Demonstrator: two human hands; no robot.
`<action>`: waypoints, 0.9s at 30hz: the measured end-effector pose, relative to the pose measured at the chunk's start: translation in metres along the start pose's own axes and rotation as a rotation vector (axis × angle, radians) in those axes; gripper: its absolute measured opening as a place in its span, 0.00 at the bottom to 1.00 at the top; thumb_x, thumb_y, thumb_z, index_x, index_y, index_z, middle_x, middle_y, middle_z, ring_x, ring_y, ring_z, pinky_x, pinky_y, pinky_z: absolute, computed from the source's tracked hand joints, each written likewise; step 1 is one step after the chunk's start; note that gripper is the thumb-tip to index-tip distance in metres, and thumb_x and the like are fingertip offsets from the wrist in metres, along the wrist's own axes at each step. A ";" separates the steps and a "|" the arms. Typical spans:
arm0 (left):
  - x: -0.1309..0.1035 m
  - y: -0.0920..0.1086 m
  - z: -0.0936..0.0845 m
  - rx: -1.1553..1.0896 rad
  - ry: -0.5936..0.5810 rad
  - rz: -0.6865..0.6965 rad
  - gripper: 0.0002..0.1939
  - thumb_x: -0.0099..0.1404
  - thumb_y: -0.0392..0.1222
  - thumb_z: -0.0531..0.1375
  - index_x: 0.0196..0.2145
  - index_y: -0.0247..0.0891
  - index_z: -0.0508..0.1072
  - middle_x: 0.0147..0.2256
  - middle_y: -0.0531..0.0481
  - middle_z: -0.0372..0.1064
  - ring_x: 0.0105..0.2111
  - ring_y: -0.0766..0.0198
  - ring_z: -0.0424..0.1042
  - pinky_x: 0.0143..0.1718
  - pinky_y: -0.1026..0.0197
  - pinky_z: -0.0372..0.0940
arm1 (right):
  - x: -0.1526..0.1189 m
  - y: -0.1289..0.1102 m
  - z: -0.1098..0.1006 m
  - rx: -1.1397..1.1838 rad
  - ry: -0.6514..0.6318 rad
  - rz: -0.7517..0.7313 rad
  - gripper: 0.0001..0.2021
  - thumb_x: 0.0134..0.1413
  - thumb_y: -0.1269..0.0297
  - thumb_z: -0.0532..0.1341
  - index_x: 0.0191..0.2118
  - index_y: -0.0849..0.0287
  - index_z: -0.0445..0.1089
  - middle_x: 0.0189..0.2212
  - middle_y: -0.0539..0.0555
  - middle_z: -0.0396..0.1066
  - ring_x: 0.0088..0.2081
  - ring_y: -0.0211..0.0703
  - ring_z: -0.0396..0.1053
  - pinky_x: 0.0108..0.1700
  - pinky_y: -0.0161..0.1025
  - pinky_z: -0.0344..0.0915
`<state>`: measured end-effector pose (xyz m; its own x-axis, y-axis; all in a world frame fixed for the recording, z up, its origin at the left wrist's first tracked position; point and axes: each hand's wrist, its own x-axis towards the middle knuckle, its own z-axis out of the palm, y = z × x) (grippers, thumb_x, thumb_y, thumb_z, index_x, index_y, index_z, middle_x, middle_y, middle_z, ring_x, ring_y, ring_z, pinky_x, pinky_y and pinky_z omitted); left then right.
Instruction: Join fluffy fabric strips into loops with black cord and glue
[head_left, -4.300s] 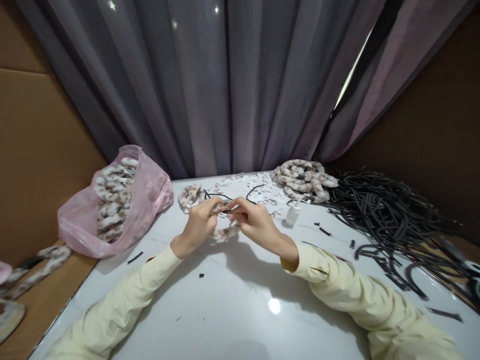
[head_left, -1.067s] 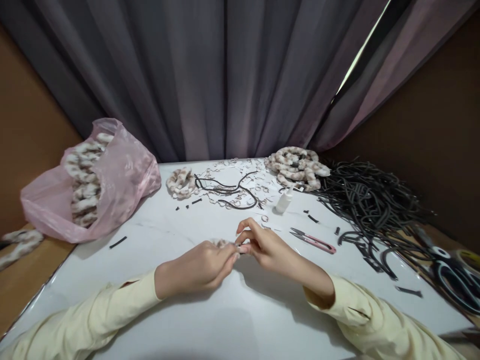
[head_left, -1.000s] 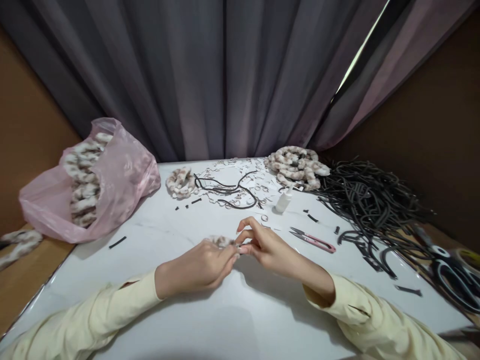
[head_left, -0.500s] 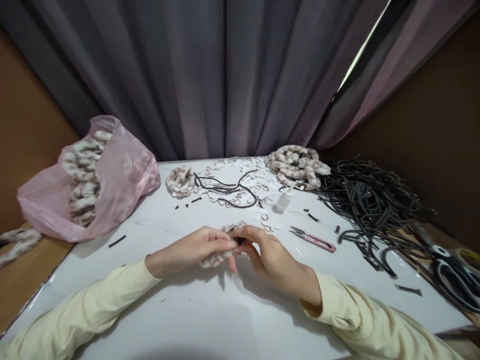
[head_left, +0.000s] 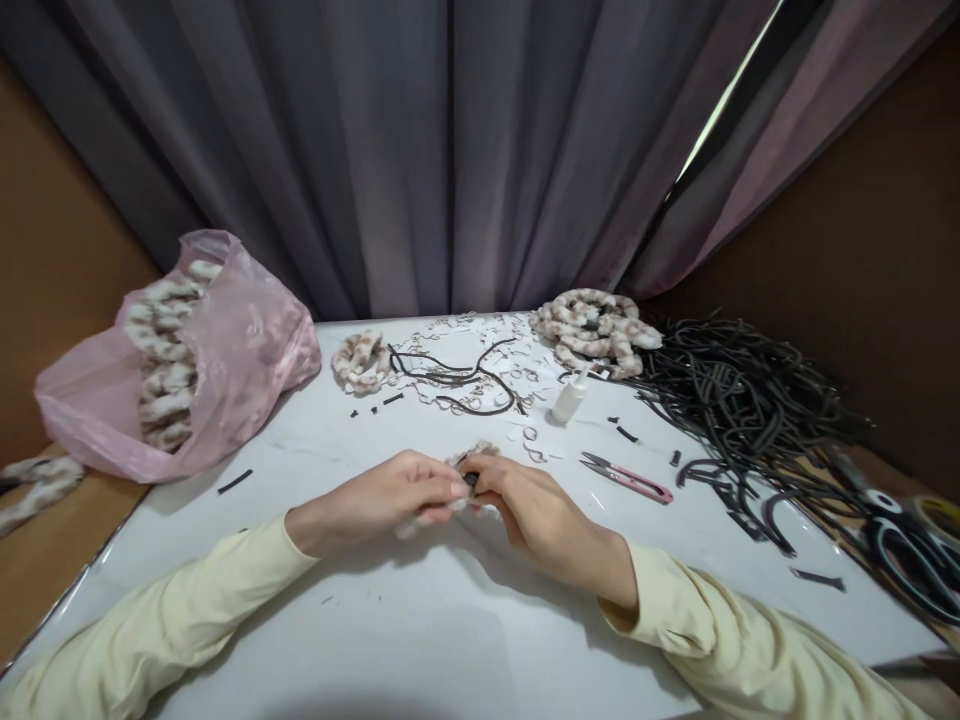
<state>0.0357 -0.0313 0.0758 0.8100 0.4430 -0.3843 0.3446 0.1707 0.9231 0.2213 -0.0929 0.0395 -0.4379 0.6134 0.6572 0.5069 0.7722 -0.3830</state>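
Close together over the middle of the white table, my left hand (head_left: 390, 495) and my right hand (head_left: 536, 510) pinch a small white-and-brown furry tube (head_left: 484, 449). A short black cord end (head_left: 471, 479) shows between the two sets of fingertips. Most of the furry tube is hidden behind my hands. Thumb and fingers are closed on both sides. To the right of my right hand lies a pair of pink-handled thread snips (head_left: 630, 477), and beyond my hands stands a small white bottle (head_left: 568, 399).
A pink plastic bag (head_left: 259, 345) of furry tubes sits left. At the back are a furry ring (head_left: 361, 361), loose black cords (head_left: 480, 375), scattered small rings and a furry pile (head_left: 592, 328). Right lie a heap of black cords (head_left: 735, 390) and large scissors (head_left: 904, 560).
My left fingers have drawn in under the furry tube, where one finger pointed down before. Both hands have shifted only slightly, and the tube's lower part is now more covered.
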 end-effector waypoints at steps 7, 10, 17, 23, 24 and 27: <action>-0.005 0.001 -0.002 -0.076 -0.055 -0.072 0.19 0.59 0.54 0.57 0.30 0.31 0.73 0.12 0.63 0.44 0.13 0.75 0.38 0.15 0.67 0.36 | -0.005 0.006 0.005 0.163 -0.006 0.005 0.09 0.58 0.79 0.47 0.39 0.57 0.53 0.38 0.60 0.68 0.36 0.38 0.67 0.33 0.37 0.68; -0.006 0.000 0.000 -0.053 -0.009 -0.051 0.19 0.59 0.54 0.58 0.28 0.31 0.73 0.11 0.62 0.45 0.13 0.75 0.39 0.15 0.67 0.36 | -0.009 0.007 0.006 0.239 -0.036 0.064 0.10 0.56 0.80 0.46 0.38 0.57 0.52 0.40 0.61 0.67 0.41 0.39 0.67 0.34 0.37 0.68; -0.007 0.003 0.003 0.094 0.016 -0.003 0.19 0.61 0.53 0.55 0.28 0.32 0.73 0.13 0.61 0.46 0.14 0.75 0.41 0.16 0.66 0.37 | -0.011 0.009 0.005 0.337 -0.069 0.109 0.09 0.58 0.78 0.47 0.38 0.56 0.51 0.42 0.59 0.67 0.43 0.38 0.67 0.39 0.38 0.68; -0.006 0.002 0.007 0.237 0.045 0.001 0.16 0.62 0.48 0.52 0.28 0.33 0.71 0.15 0.60 0.51 0.15 0.74 0.45 0.16 0.67 0.40 | -0.007 0.005 0.006 0.340 -0.088 0.219 0.09 0.57 0.79 0.47 0.38 0.56 0.52 0.41 0.58 0.67 0.40 0.37 0.68 0.38 0.36 0.66; -0.006 0.001 0.007 0.254 0.045 0.002 0.16 0.62 0.48 0.52 0.27 0.33 0.70 0.15 0.60 0.51 0.15 0.74 0.45 0.16 0.67 0.40 | -0.006 0.004 0.007 0.348 -0.091 0.225 0.09 0.57 0.78 0.47 0.37 0.56 0.52 0.40 0.58 0.67 0.41 0.38 0.67 0.39 0.36 0.66; -0.006 -0.002 0.007 0.331 0.047 0.022 0.16 0.63 0.49 0.51 0.24 0.35 0.65 0.15 0.60 0.48 0.16 0.73 0.45 0.16 0.67 0.40 | -0.004 0.001 0.006 0.379 -0.106 0.238 0.07 0.57 0.77 0.48 0.36 0.56 0.53 0.37 0.56 0.66 0.40 0.38 0.67 0.39 0.36 0.65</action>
<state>0.0340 -0.0404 0.0764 0.7987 0.4852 -0.3559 0.4689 -0.1311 0.8735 0.2192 -0.0933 0.0331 -0.4260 0.7793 0.4596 0.3042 0.6018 -0.7384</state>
